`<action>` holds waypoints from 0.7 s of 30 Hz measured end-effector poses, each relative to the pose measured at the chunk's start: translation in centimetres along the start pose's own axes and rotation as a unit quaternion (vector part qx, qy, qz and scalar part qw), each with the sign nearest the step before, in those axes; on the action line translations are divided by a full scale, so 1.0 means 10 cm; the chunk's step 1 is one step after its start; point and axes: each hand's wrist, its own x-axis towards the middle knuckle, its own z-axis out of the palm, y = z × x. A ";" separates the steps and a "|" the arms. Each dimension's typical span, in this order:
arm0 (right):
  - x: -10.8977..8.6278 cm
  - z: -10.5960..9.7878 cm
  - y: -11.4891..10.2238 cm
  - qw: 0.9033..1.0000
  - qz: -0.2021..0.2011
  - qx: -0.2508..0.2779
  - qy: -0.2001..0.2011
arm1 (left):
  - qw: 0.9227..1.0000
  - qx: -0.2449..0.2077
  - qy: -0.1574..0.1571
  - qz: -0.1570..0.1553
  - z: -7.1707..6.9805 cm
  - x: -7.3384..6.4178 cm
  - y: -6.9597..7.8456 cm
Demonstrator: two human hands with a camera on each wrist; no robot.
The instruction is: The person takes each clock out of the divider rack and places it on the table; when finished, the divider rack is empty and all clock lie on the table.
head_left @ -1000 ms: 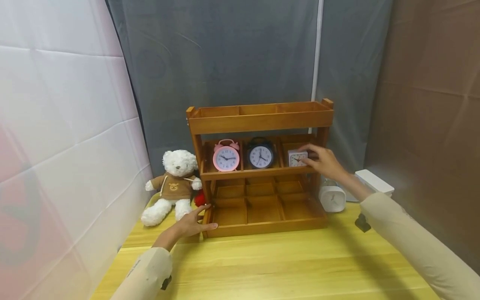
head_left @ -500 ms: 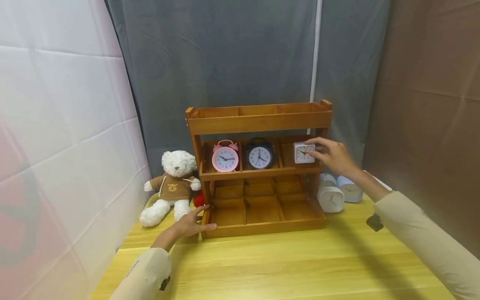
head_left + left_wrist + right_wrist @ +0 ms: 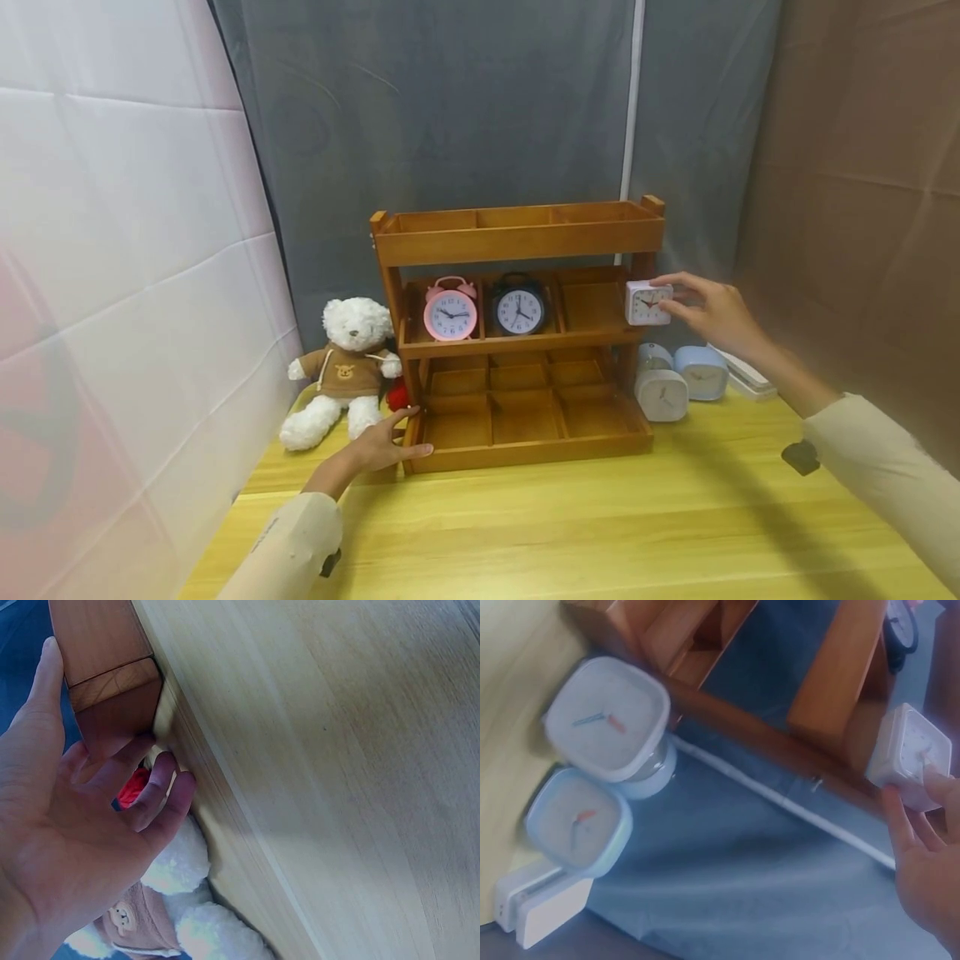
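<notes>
My right hand (image 3: 708, 312) pinches a small white square alarm clock (image 3: 648, 303) between thumb and fingers. The clock is held upright in front of the right post of the wooden shelf (image 3: 525, 457), at middle-tier height. In the right wrist view the same white clock (image 3: 913, 754) shows from the side, with the thumb at its face. A pink twin-bell alarm clock (image 3: 451, 315) and a black round alarm clock (image 3: 520, 311) stand in the middle tier's left and centre compartments. My left hand (image 3: 369, 448) grips the shelf's lower left corner, thumb and fingers on either side of the wood (image 3: 116, 697).
Right of the shelf stand a white clock (image 3: 662, 396), a rounded pale item (image 3: 654, 357) behind it, a blue clock (image 3: 701, 372) and white flat boxes (image 3: 742, 375). A white teddy bear (image 3: 352, 375) in a brown top sits left, with a red object (image 3: 397, 397) beside it.
My right hand has drawn the small white clock out of the middle tier's right compartment and moved it rightward to the shelf's right post. The left hand stays at the lower left corner.
</notes>
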 end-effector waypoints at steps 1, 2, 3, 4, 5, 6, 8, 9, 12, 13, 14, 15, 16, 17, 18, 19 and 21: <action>-0.02 -0.02 0.01 1.000 0.008 0.001 -0.002 | 1.000 0.001 0.000 0.000 0.00 0.00 0.00; -0.05 -0.04 0.03 1.000 0.016 0.002 -0.005 | 1.000 0.001 -0.001 0.001 0.00 -0.01 0.01; -0.08 -0.06 0.04 1.000 0.025 0.002 -0.007 | 1.000 0.003 0.000 0.001 -0.01 -0.02 0.01; -0.11 -0.09 0.06 0.999 0.033 0.000 -0.010 | 1.000 0.001 0.000 0.000 -0.01 -0.02 0.02; -0.13 -0.10 0.07 0.999 0.040 0.000 -0.011 | 1.000 0.002 0.001 -0.001 -0.01 -0.02 0.03; -0.16 -0.12 0.09 0.999 0.047 -0.002 -0.012 | 1.000 0.002 0.001 -0.001 -0.01 -0.02 0.03; -0.22 -0.16 0.14 0.998 0.055 -0.008 -0.012 | 1.000 0.004 0.003 -0.002 0.00 -0.02 0.03; -0.26 -0.17 0.17 0.998 0.058 -0.012 -0.011 | 1.000 0.006 0.005 -0.003 0.00 -0.02 0.03; -0.36 -0.20 0.26 0.998 0.064 -0.020 -0.010 | 1.000 0.005 0.006 -0.003 0.00 -0.01 0.03; -0.40 -0.21 0.29 0.998 0.066 -0.023 -0.012 | 1.000 0.005 0.007 -0.004 0.00 -0.01 0.03; -0.44 -0.21 0.33 0.998 0.064 -0.024 -0.011 | 1.000 0.005 0.007 -0.005 0.00 -0.01 0.03; -0.48 -0.21 0.37 0.998 0.063 -0.024 -0.012 | 1.000 0.004 0.006 -0.005 0.00 -0.01 0.03; -0.52 -0.21 0.40 0.998 0.062 -0.025 -0.012 | 1.000 0.002 0.006 -0.006 0.00 -0.02 0.03; -0.56 -0.21 0.45 0.998 0.059 -0.029 -0.012 | 1.000 0.002 0.007 -0.006 0.00 -0.02 0.03; -0.61 -0.20 0.49 0.998 0.058 -0.033 -0.011 | 1.000 0.002 0.006 -0.007 0.00 -0.02 0.03; -0.65 -0.19 0.54 0.998 0.056 -0.038 -0.011 | 1.000 0.002 0.006 -0.007 0.00 -0.03 0.03; -0.72 -0.17 0.63 0.998 0.051 -0.048 -0.007 | 1.000 -0.001 0.005 -0.008 0.00 -0.04 0.04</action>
